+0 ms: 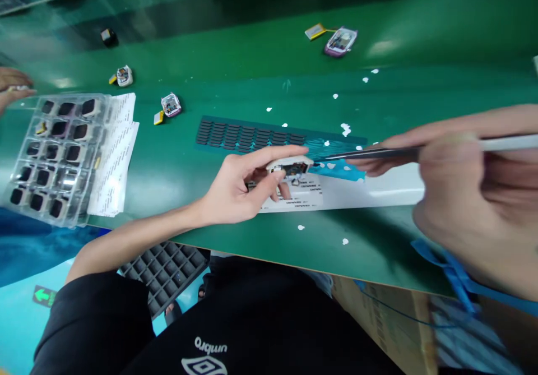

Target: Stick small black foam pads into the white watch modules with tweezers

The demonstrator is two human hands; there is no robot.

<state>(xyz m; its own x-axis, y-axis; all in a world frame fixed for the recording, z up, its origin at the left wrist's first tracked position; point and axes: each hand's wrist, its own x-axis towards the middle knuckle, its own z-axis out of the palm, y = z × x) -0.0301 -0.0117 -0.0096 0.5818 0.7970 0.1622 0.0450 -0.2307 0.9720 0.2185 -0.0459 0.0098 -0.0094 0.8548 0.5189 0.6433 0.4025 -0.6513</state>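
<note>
Left hand (pixel 237 187) pinches an open device (pixel 290 169) over the label sheet (pixel 336 193) – right hand (pixel 474 195) grips tweezers (pixel 370 153), tip at the device. Part-placing looks midway – pad strip (pixel 252 135) mostly full.

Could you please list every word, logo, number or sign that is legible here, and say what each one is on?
"umbro", seen upside down, with its diamond logo: black shirt.
White arrow, no words: green floor sign.
Printed lines, too blurred to read: white label sheet under the left hand; paper sheets beside the clear tray.
</note>
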